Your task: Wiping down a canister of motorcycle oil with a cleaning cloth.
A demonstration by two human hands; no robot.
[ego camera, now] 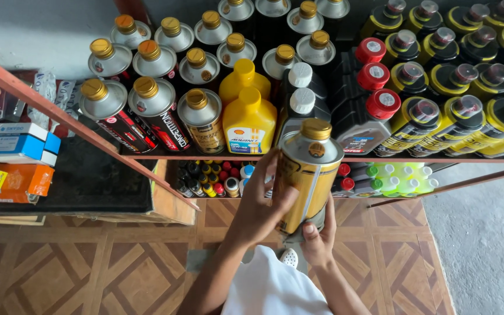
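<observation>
We face a shelf [252, 157] packed with oil cans and bottles, and we hold a gold-capped metal oil can [307, 175] just in front of its edge, above the yellow bottles' [249, 119] row. Our left hand [258, 204] wraps its side, fingers curled; our right hand [317, 236] cups its base. We judge it mid-handling; any next move needs a steady two-handed grip.

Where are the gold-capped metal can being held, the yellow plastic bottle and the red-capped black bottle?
gold-capped metal can [310, 175], head view, gold side.
yellow plastic bottle [249, 119], head view, shoulder.
red-capped black bottle [383, 104], head view, red cap.
</observation>
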